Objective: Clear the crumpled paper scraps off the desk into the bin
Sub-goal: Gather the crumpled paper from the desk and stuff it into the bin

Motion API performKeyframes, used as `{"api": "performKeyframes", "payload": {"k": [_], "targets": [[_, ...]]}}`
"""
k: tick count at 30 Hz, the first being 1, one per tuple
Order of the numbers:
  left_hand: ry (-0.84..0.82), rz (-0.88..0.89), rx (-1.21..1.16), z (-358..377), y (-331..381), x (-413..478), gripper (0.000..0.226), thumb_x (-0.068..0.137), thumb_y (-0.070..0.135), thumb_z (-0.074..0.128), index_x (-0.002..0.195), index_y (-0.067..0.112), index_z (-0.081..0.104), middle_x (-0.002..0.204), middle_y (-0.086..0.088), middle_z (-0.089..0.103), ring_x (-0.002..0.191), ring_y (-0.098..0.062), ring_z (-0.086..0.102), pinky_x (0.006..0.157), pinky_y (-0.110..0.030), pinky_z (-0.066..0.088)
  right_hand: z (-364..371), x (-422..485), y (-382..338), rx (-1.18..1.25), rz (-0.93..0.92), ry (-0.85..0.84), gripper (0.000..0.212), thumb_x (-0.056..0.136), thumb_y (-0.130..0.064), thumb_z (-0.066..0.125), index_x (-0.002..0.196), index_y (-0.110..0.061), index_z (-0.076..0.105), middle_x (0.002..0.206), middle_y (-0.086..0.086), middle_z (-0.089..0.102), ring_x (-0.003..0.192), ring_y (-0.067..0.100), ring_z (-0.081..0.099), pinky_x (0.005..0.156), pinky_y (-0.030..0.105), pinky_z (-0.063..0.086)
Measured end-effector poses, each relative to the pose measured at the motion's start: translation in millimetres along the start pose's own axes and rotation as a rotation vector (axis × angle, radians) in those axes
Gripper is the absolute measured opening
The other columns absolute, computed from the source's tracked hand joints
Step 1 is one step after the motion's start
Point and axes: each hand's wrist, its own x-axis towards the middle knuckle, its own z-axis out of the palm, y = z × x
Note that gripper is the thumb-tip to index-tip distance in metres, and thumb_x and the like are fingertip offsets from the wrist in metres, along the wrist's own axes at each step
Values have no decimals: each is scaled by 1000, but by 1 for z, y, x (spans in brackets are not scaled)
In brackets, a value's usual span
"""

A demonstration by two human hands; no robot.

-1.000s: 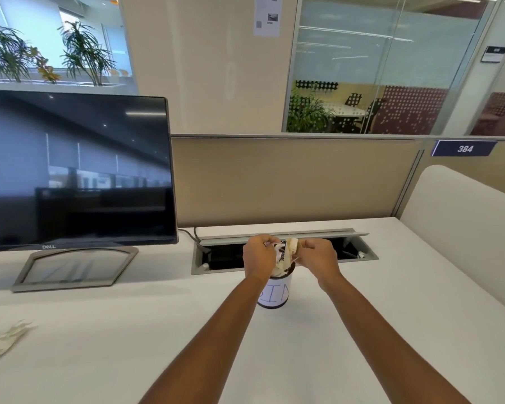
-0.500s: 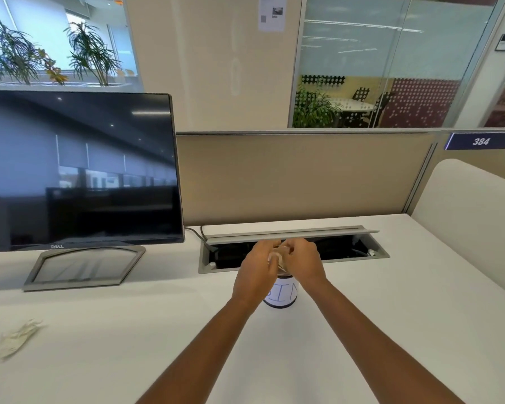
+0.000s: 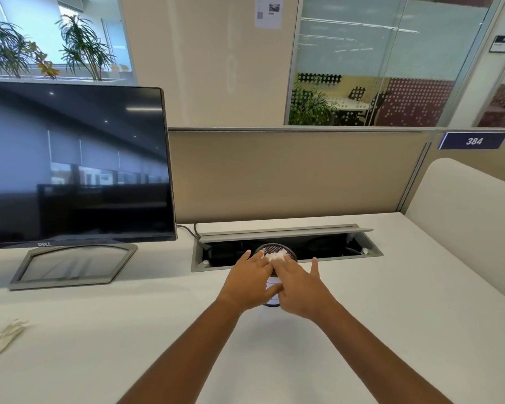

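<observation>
A small round bin (image 3: 275, 249) with a dark mesh rim and a white label stands on the white desk in front of the cable tray. White crumpled paper (image 3: 277, 256) fills its top. My left hand (image 3: 250, 282) and my right hand (image 3: 299, 287) lie over the bin with fingers straight, fingertips pressing on the paper. Both hands hide most of the bin's front. Another crumpled paper scrap (image 3: 1, 339) lies on the desk at the far left edge.
A Dell monitor (image 3: 70, 167) on a grey stand occupies the left rear of the desk. An open cable tray (image 3: 286, 246) runs behind the bin. A beige partition (image 3: 289, 173) closes the back; a cream panel (image 3: 467, 217) borders the right.
My hands held the paper above the bin with curled fingers; now the paper sits in the bin and both hands are flattened on top of it. The camera moved closer.
</observation>
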Motion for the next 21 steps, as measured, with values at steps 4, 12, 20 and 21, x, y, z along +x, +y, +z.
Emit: {"api": "performKeyframes", "payload": {"k": [4,12,20,21], "targets": [[-83,14,107,-10,2,6,54,93,46,43,135,12,44,142,-8,48,136,-23,36,120,-39,10,-2,7,0,-23,-4,6,48,89,-37,51,132,-20,41,140,1,46,135,19,35,112,63,-7],[-176,-14,169,-22,6,19,39,92,36,49,115,5,60,115,-13,66,110,-26,59,106,-35,37,-10,27,-4,-158,59,-127,38,89,-40,51,114,-13,59,112,6,68,116,23,54,111,64,-5],[-292,-47,172,-22,9,31,37,88,38,55,109,9,63,109,-10,68,105,-27,61,89,-34,48,-17,47,-8,-228,114,-333,39,87,-36,54,118,-14,57,118,5,64,119,26,51,113,63,3],[-302,-50,179,-22,9,32,37,88,39,55,109,10,63,105,-10,67,105,-26,61,89,-34,48,-18,49,-8,-239,117,-351,39,86,-36,55,119,-14,56,119,5,63,121,26,50,113,63,5]]}}
